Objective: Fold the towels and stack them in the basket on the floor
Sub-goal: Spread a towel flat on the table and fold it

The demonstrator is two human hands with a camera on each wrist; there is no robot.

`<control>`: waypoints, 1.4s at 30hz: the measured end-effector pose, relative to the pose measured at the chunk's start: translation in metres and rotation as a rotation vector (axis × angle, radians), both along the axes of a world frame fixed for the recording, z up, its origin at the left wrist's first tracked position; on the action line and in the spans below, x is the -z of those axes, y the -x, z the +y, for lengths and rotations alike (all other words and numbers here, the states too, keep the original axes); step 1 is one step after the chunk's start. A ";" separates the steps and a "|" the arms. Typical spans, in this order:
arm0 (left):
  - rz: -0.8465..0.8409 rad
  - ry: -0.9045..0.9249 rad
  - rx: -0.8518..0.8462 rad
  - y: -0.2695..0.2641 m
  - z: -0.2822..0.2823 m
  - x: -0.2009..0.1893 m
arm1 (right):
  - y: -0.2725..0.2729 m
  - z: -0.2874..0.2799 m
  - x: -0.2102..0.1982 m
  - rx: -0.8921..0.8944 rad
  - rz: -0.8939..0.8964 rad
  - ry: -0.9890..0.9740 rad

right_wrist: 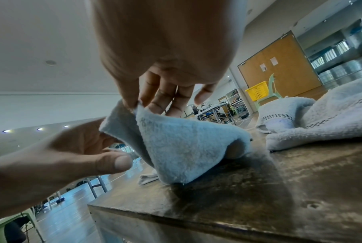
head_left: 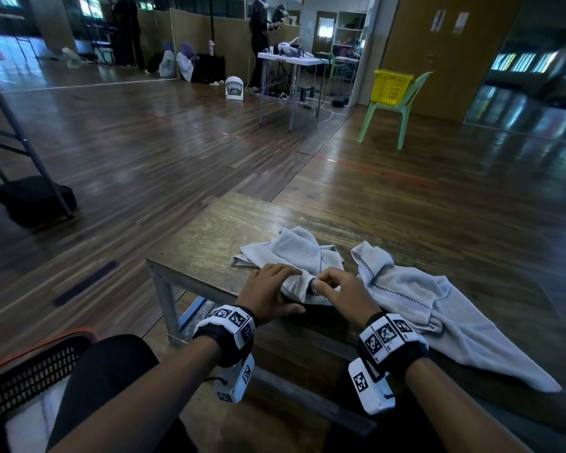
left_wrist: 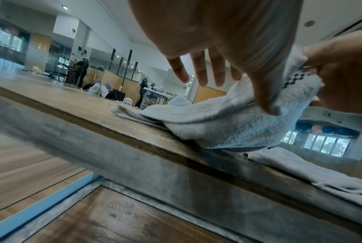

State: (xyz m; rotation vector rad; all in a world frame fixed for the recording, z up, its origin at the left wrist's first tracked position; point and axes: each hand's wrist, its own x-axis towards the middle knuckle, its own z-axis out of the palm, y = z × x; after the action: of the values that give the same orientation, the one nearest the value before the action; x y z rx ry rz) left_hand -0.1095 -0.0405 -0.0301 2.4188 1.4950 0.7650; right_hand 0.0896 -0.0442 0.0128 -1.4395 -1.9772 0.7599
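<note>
Head view: at lower centre, the left hand point(head_left: 270, 287) and right hand point(head_left: 342, 289) meet on a crumpled towel point(head_left: 294, 253) near the wooden table's point(head_left: 209, 237) front edge. A second towel point(head_left: 445, 315) sprawls to the right. The black basket point(head_left: 30, 371) is cut off at lower left.

Left wrist view: the left hand's fingers point(left_wrist: 200, 69) are spread straight above the cloth.

Right wrist view: the right hand's fingertips point(right_wrist: 132, 103) pinch a towel corner; the palm hides most of the upper frame.
</note>
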 end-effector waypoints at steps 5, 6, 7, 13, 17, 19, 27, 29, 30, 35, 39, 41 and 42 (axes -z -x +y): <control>-0.168 -0.109 0.041 -0.004 -0.006 0.002 | 0.000 0.000 0.000 -0.009 0.002 -0.024; -0.216 -0.147 0.043 -0.003 -0.006 0.002 | 0.000 0.000 0.000 -0.008 -0.012 -0.029; -0.257 -0.173 0.041 -0.002 -0.004 0.002 | 0.000 0.000 0.000 -0.008 -0.022 -0.035; -0.436 -0.151 -0.010 0.004 0.001 -0.003 | 0.000 0.001 -0.004 -0.003 -0.091 -0.074; -0.449 -0.134 0.047 0.003 0.000 0.000 | 0.009 0.000 -0.005 -0.063 -0.134 -0.152; -0.441 -0.127 0.043 0.002 0.000 0.003 | 0.012 0.002 -0.004 -0.086 -0.152 -0.169; -0.278 0.065 -0.128 0.019 0.001 0.022 | 0.002 -0.001 -0.020 -0.009 0.041 -0.103; -0.280 0.037 -0.131 0.019 -0.002 0.017 | -0.002 -0.003 -0.017 -0.035 0.005 -0.121; -0.269 0.008 -0.125 0.017 -0.005 0.012 | -0.004 -0.004 -0.014 -0.050 -0.029 -0.131; -0.126 0.013 -0.091 0.014 -0.013 -0.006 | -0.006 -0.014 -0.005 -0.112 -0.100 -0.223; 0.057 0.084 -0.063 0.022 -0.010 -0.011 | -0.020 -0.016 -0.024 -0.108 -0.126 -0.269; 0.081 0.102 -0.038 0.033 -0.009 -0.012 | -0.034 -0.016 -0.043 -0.094 -0.190 -0.301; 0.031 0.071 -0.012 0.040 -0.007 -0.010 | -0.043 -0.016 -0.054 -0.083 -0.223 -0.322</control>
State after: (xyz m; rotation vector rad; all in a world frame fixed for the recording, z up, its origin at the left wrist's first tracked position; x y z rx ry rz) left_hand -0.1495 -0.0479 -0.0201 2.3829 1.5228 0.6682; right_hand 0.1324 -0.0603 0.0665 -1.2998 -2.2184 0.3028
